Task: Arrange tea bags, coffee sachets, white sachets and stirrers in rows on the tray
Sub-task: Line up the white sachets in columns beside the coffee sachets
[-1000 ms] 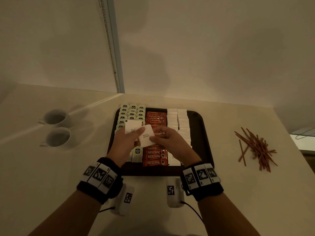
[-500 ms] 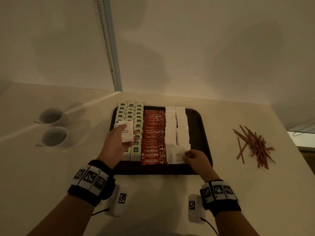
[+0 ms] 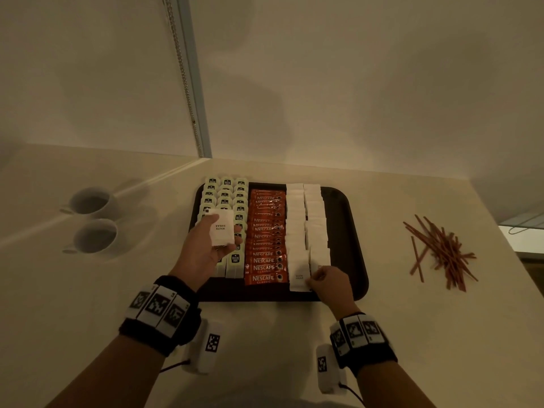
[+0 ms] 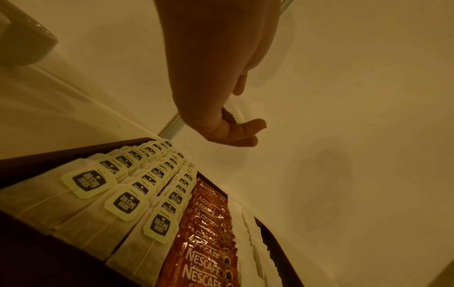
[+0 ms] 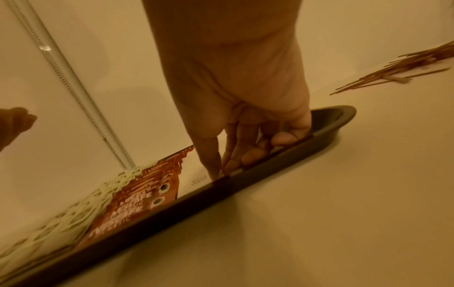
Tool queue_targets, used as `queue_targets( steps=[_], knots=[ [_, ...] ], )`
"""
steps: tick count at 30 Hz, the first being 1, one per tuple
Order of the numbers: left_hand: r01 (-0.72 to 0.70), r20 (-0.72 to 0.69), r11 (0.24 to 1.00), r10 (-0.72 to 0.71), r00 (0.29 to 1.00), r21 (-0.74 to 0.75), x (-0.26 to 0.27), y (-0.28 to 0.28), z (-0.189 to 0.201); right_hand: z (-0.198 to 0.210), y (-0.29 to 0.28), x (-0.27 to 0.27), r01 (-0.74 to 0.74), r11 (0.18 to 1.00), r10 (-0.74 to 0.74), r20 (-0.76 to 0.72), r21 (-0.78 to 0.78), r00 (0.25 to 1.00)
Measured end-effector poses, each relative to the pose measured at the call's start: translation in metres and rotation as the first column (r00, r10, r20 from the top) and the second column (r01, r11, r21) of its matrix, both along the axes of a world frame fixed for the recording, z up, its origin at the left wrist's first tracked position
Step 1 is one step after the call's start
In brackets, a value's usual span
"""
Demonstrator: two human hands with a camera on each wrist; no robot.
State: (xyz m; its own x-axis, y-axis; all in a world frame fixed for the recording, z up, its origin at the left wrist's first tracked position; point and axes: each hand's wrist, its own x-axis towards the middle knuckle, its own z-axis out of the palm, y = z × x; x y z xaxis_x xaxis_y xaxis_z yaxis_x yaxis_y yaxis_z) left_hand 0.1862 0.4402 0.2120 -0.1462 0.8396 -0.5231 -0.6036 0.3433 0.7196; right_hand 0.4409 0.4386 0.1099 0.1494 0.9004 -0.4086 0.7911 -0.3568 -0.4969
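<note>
On tray (image 3: 357, 245), white sachet (image 3: 298, 275) touching right fingers (image 3: 314, 282)

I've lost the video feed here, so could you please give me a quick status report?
Left hand holds white sachets. Right hand setting a sachet on the tray. Stirrers untouched.

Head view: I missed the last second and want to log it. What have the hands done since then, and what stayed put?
The hands parted. The right hand carried one white sachet down to the near end of the white rows on the tray and still pinches it there. The left hand drew back left over the tea bags, keeping its sachet stack. Coffee sachets, stirrers and cups stayed put.
</note>
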Motion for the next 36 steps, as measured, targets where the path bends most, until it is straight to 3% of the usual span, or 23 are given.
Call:
queue_targets(
  steps=[3,5,8,11,13,16,18,22,29,34,36],
  knots=[
    [0.050,0.051,0.999,-0.051,0.997,0.013,0.000,-0.001,0.000,0.001,0.000,-0.002,-0.041,0.999,0.041,0.124,-0.007,0.991],
    [0.093,0.040,0.996,-0.093,0.995,0.014,0.002,-0.002,0.002,0.011,0.003,-0.007,-0.089,0.994,0.080,0.129,0.066,0.988],
    [0.151,-0.038,0.988,-0.152,0.988,-0.012,0.006,0.000,0.003,0.047,0.016,-0.029,-0.118,0.960,0.165,-0.173,0.253,0.971],
    [0.212,-0.174,0.977,-0.206,0.963,0.015,0.011,0.002,-0.001,0.086,0.029,-0.062,-0.111,0.955,0.244,-0.517,0.275,0.820],
    [0.278,-0.308,0.959,-0.249,0.918,0.053,0.014,0.001,-0.002,0.100,0.033,-0.078,-0.142,0.947,0.292,-0.590,0.288,0.753],
    [0.311,-0.532,0.948,-0.227,0.816,0.072,0.010,0.001,0.000,0.107,0.037,-0.090,-0.197,0.912,0.380,-0.564,0.359,0.733],
    [0.255,-0.607,0.964,-0.155,0.780,0.080,0.005,0.002,0.002,0.108,0.037,-0.092,-0.188,0.926,0.358,-0.607,0.327,0.709],
    [0.175,-0.596,0.971,-0.045,0.802,0.162,0.003,0.005,0.005,0.108,0.031,-0.091,-0.283,0.938,0.343,-0.655,0.200,0.673],
    [0.307,-0.689,0.921,-0.060,0.722,0.241,0.015,0.012,0.020,0.116,0.029,-0.085,-0.214,0.958,0.286,-0.709,0.192,0.645],
    [0.405,-0.728,0.901,-0.174,0.663,0.153,-0.002,-0.003,0.029,0.112,0.033,-0.042,0.006,0.991,0.099,-0.776,0.131,0.623],
    [0.442,-0.722,0.891,-0.237,0.651,0.106,-0.022,-0.020,0.024,0.102,0.034,-0.014,0.113,0.986,0.010,-0.716,0.124,0.698]
  ],
)
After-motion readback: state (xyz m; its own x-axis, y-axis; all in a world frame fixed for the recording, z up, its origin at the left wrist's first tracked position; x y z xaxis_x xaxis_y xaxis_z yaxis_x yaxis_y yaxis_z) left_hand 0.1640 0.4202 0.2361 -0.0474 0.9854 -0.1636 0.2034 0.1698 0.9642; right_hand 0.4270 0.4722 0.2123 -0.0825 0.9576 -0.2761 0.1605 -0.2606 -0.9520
